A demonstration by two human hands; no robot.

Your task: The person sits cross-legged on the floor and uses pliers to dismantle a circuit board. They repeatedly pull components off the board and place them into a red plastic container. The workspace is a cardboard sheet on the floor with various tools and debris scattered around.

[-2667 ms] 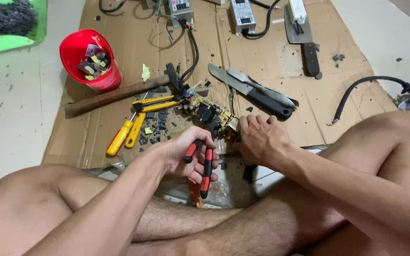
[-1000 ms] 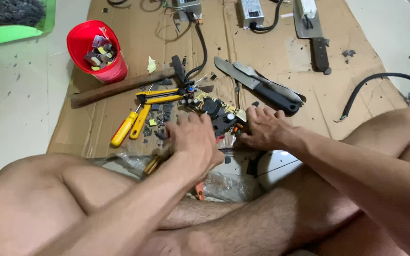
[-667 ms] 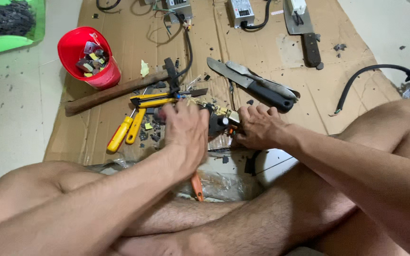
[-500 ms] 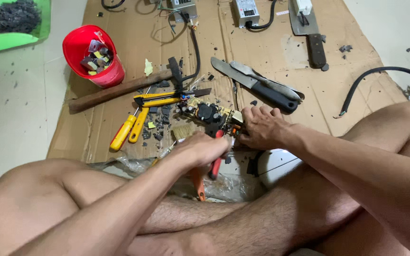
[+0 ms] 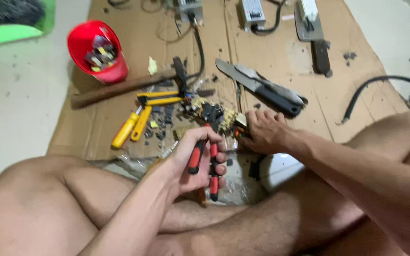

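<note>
Now left hand (image 5: 196,163) grip clamped on red pliers (image 5: 204,156); circuit board (image 5: 217,116) at 12 o'clock, pinned by right hand (image 5: 264,132); cardboard (image 5: 271,57) on floor.

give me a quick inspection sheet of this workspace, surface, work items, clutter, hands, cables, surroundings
surface: brown cardboard sheet on a pale floor, littered with dark bits
job's things: red-handled pliers, jaws on a small circuit board
clutter: red bowl of small parts, hammer, yellow-handled tools, large knife, cleaver
grippers: left hand wrapped round the pliers' handles; right hand pressing on the circuit board
cables: black cable at right; another black cable from a metal box at the top
surroundings: green tray top left; the person sits cross-legged
</note>
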